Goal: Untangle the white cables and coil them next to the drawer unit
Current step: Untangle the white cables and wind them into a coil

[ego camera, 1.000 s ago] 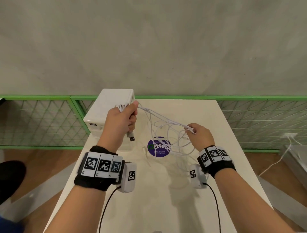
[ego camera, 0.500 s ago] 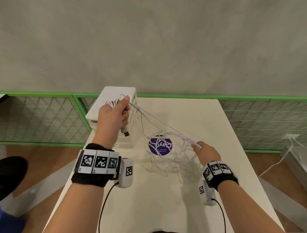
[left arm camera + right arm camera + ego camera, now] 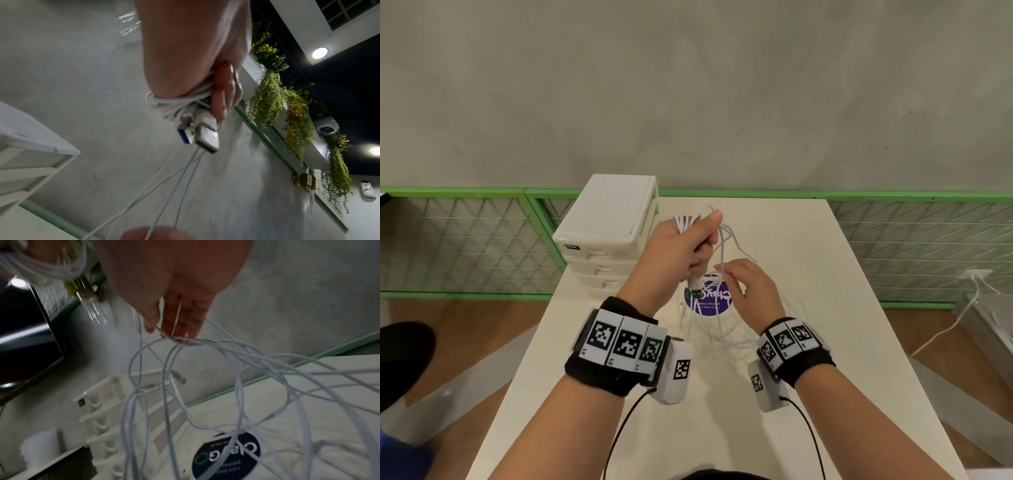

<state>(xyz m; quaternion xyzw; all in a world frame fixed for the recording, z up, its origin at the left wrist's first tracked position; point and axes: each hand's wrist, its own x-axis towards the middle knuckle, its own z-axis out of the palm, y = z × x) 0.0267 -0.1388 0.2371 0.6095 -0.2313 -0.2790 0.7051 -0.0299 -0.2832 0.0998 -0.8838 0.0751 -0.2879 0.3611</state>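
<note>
Left hand point(image 3: 674, 246) is gripping a bunch of white cables point(image 3: 717, 318), raised above the table point(image 3: 808, 394) just right of the drawer unit point(image 3: 606, 233). In the left wrist view the fingers point(image 3: 225, 91) are curling round several turns of cord, and two USB plugs point(image 3: 202, 134) are sticking out below the fist.

Right hand point(image 3: 751, 291) is hovering just below and right of the left. Its fingers point(image 3: 180, 318) are lying nearly straight, and one strand is running between them rather than being pinched; loose guide, by the look of it.

Rest of the cables is hanging in slack loops from both hands down to the table, crossing over the purple sticker point(image 3: 707, 298). Loops are overlapping; cannot tell where the knots sit.

Handling judgement: cord is thin, light, limp and smooth. It is likely slipping easily through open fingers, and probably snagging wherever a plug meets a loop. Best hold is at the plug ends, which are rigid, feeding one strand at a time. Hard pulling is risking tighter tangles.
</note>
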